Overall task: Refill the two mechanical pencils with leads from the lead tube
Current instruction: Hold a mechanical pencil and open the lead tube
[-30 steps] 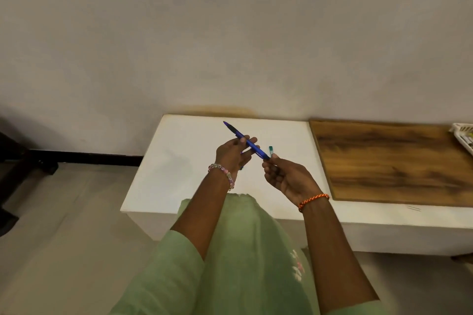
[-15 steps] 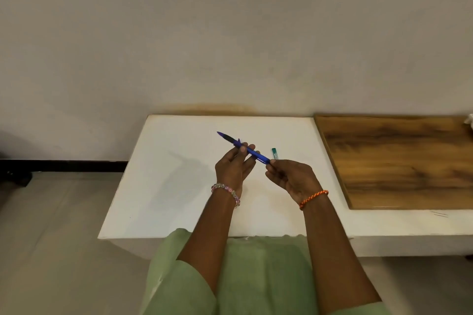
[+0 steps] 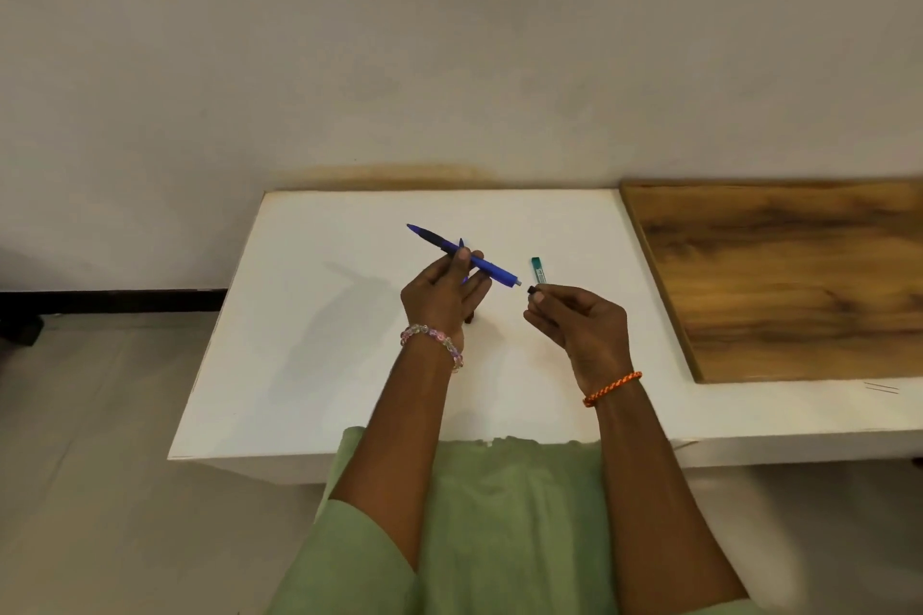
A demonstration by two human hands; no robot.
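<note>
My left hand (image 3: 444,300) grips a blue mechanical pencil (image 3: 479,262) by its middle, above the white table (image 3: 309,325). The pencil's dark tip points up-left and its back end points toward my right hand. My right hand (image 3: 579,325) pinches a small dark cap (image 3: 531,289) between thumb and forefinger, a short gap from the pencil's back end. A green lead tube (image 3: 538,269) shows just beyond my right fingertips; I cannot tell whether it lies on the table or is held. A dark tip (image 3: 468,318) pokes out below my left hand, perhaps a second pencil.
A brown wooden board (image 3: 799,275) covers the table's right part. Two thin dark lines (image 3: 881,387) lie on the white surface in front of the board. A grey wall stands behind the table, and my green-clothed lap is at its front edge.
My right hand has drawn away from the pencil's back end with the small dark cap, leaving a gap. The view has shifted left and closer to the table.
</note>
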